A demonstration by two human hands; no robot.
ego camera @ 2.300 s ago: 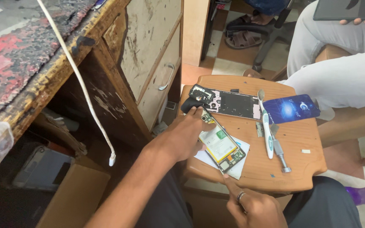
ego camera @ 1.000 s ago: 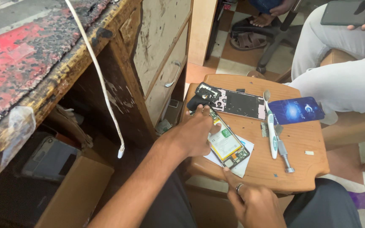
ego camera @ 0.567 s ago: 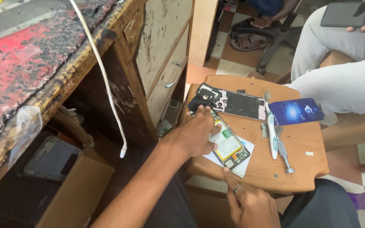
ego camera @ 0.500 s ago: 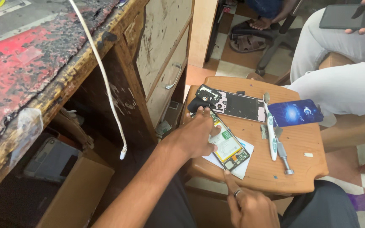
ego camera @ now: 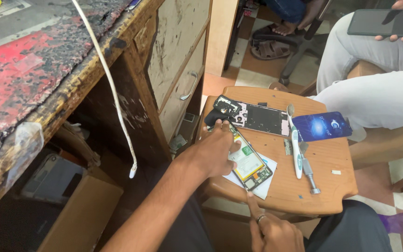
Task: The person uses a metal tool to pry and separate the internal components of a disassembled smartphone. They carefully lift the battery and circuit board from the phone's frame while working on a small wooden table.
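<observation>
Opened phone (ego camera: 250, 164) lies pinned on the stool (ego camera: 336, 196) under left hand (ego camera: 218, 151), fingers spread flat; right hand (ego camera: 274, 231) points one finger, others curled. Best press gently, steadily.

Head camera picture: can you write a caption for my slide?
Left hand and right hand steady an opened phone on a wooden stool.

The right hand (ego camera: 276, 231) is now raised from the near edge of the wooden stool (ego camera: 332, 196), its forefinger laid against the opened phone (ego camera: 250, 165). The left hand (ego camera: 218, 149) is shifted slightly toward the stool's far left corner.
</observation>
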